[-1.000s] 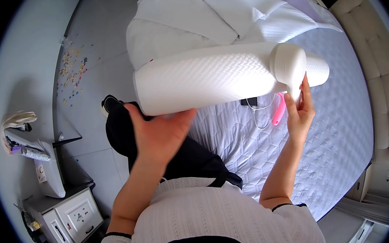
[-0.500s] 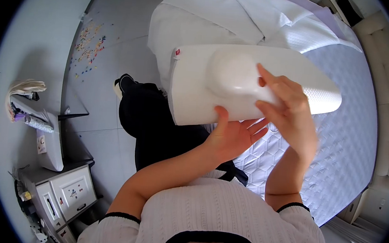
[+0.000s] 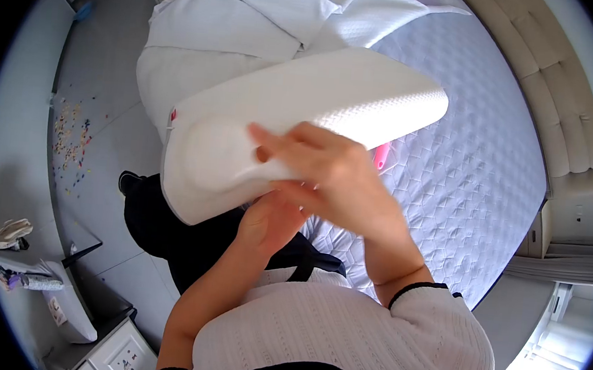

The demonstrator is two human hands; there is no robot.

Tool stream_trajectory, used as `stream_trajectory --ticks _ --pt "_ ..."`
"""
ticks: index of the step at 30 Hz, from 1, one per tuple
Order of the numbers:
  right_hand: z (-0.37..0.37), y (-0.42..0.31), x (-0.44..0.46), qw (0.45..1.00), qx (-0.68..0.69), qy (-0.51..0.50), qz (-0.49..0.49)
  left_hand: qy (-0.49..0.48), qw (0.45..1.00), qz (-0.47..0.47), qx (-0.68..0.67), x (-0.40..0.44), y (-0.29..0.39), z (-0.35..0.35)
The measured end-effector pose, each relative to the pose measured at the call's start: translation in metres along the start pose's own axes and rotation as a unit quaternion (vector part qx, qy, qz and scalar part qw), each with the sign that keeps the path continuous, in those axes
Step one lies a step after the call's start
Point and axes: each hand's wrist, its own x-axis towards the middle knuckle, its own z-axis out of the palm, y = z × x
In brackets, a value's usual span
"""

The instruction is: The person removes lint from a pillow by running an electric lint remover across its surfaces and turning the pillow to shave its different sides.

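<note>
A white contoured pillow (image 3: 298, 86) with a rounded bulge and a small red tag on its left end lies slanted across the bed edge and above my lap. My right hand (image 3: 333, 170) is over the pillow's near side, blurred, its index finger stretched toward the bulge and its thumb apart lower down. Whether the fingertips press on the surface I cannot tell. Just below, my left hand (image 3: 270, 221) is at the pillow's near edge, its fingers mostly hidden by the right hand and the pillow.
Beneath the pillow is a bed with a quilted pale lilac mattress cover (image 3: 476, 151) and a rumpled white quilt (image 3: 211, 29). A pink object (image 3: 381, 156) shows beside the pillow. Small colourful pieces (image 3: 71, 137) are scattered on the grey floor. A white cabinet (image 3: 123, 356) stands lower left.
The view has swung, so the room appears shifted left. The pillow is more slanted, its right end raised. My right hand now overlaps my left hand, whose spread fingers showed before.
</note>
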Motion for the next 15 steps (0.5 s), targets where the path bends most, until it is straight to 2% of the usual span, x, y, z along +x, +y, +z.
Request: stream_trajectory --ticks 2,3,6,9,11,15 --pt "-0.021 0.018 -0.015 0.998 0.006 0.029 0.062 -0.011 1.000 -0.016 -0.012 -0.001 0.004 -0.005" --pt "-0.034 0.024 -0.024 0.990 0.036 0.037 0.131 -0.019 0.999 -0.028 -0.022 -0.002 0.004 -0.007" --pt "-0.068 0.066 -0.053 0.975 -0.109 0.102 0.167 0.001 0.998 -0.032 -0.051 -0.004 0.001 -0.011" --pt "-0.096 0.089 -0.079 0.938 -0.120 0.165 0.279 0.008 0.998 -0.035 -0.049 -0.003 0.001 -0.012" --pt "-0.108 0.097 -0.087 0.908 -0.195 0.176 0.327 0.014 0.998 -0.041 -0.047 -0.002 0.001 -0.013" --pt "-0.104 0.094 -0.091 0.893 -0.196 0.201 0.351 0.020 0.998 -0.040 -0.045 -0.001 0.000 -0.015"
